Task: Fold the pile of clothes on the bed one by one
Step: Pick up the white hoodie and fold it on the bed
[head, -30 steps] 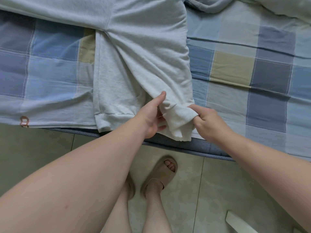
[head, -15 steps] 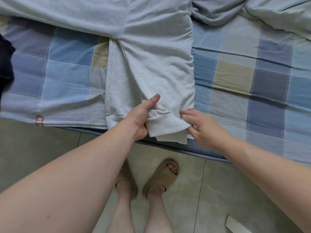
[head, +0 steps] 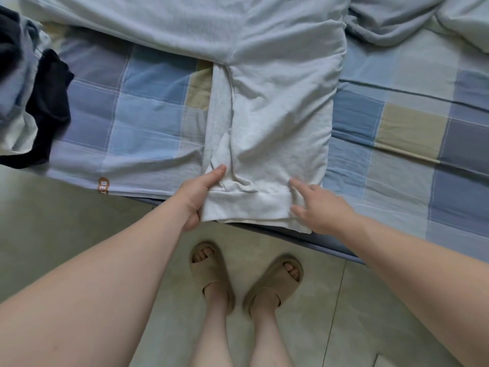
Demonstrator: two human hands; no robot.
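Observation:
A light grey sweatshirt [head: 277, 107] lies spread on the checked bed sheet [head: 137, 123], one sleeve running toward me to the bed's near edge. My left hand [head: 199, 193] grips the left end of the sleeve's ribbed cuff [head: 246, 207], thumb on top of the fabric. My right hand [head: 320, 207] is at the cuff's right end with fingers spread and nearly straight, fingertips touching the cloth. The cuff hangs slightly over the mattress edge.
A dark garment [head: 49, 107] and pale blue clothes [head: 16, 83] lie piled at the left. More crumpled pale fabric [head: 412, 19] sits at the top right. My sandalled feet [head: 246, 276] stand on the tiled floor below the bed edge.
My right hand has let go of the cuff and opened its fingers. The cuff is now pulled flat and wide. The view has shifted, bringing the dark garment into sight.

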